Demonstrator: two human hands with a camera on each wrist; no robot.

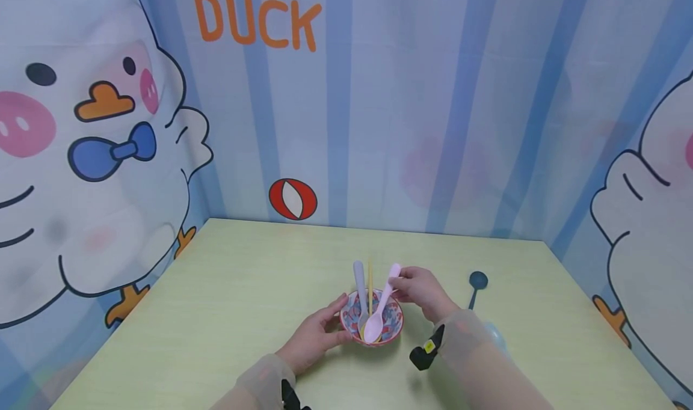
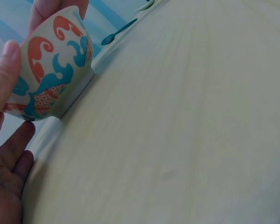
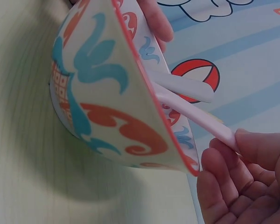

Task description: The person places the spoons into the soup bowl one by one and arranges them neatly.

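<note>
A small round bowl (image 1: 394, 324) with a red rim and a red-and-blue pattern sits on the table. My left hand (image 1: 313, 341) holds its left side, thumb near the front and fingers toward the back. At the bowl's right rim, my right hand (image 1: 425, 293) pinches the upper handle of a pink spoon (image 1: 373, 329), whose head is down inside the bowl. A greyish-lavender spoon (image 1: 360, 278) leans against the back rim beside a thin yellow stick (image 1: 370, 278). In the right wrist view, the thumb and fingers meet on the pink handle (image 3: 203, 116).
To the right of the right hand lies a dark teal spoon (image 1: 478, 280) on the pale table (image 1: 260, 266). A light blue translucent object (image 1: 495, 336) is partly hidden behind the right sleeve. Cartoon-printed cloth (image 1: 390, 97) surrounds the table's back and sides.
</note>
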